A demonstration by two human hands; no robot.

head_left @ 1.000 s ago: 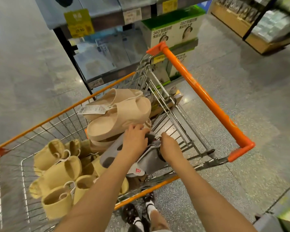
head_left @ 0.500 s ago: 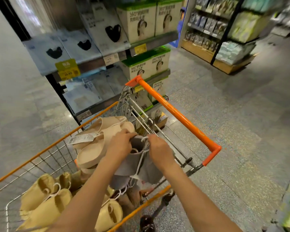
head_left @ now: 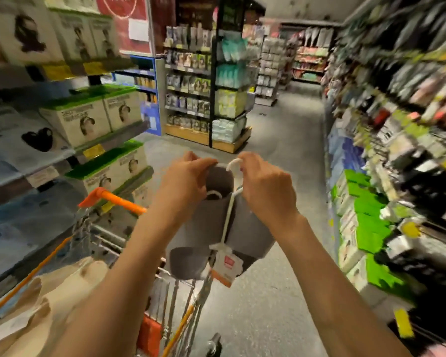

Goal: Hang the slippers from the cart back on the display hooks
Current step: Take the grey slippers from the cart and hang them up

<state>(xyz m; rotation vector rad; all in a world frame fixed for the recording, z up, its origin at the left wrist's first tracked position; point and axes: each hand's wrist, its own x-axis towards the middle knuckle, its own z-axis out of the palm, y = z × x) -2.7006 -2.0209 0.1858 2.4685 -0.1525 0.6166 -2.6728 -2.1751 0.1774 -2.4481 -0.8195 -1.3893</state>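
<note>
1. I see both hands raised in front of me, above the cart (head_left: 113,199). Between them hangs one pair of grey slippers (head_left: 204,228) on a white plastic hanger (head_left: 228,215).
2. Left hand (head_left: 186,181): fingers curled, pinching the top edge of the grey pair near the hanger's hook. Clamped on the slippers.
3. Right hand (head_left: 265,186): fingers curled round the hanger's hook end at the top. Clamped on the hanger.
4. The pair is clear of the cart, held in the air, soles hanging down, a paper tag (head_left: 225,266) dangling below it.
5. Still in the cart: beige slippers (head_left: 62,292) at lower left, blurred. I cannot count them.
6. Shelves of boxed goods on my left, a blurred rack (head_left: 397,124) of hanging goods on my right. I cannot make out which hooks belong to the slippers.
7. Progress, my judgement: early. One pair lifted out, none seen hung. Left to do: carry this pair to its hook, hang it, then repeat for the beige ones.
</note>
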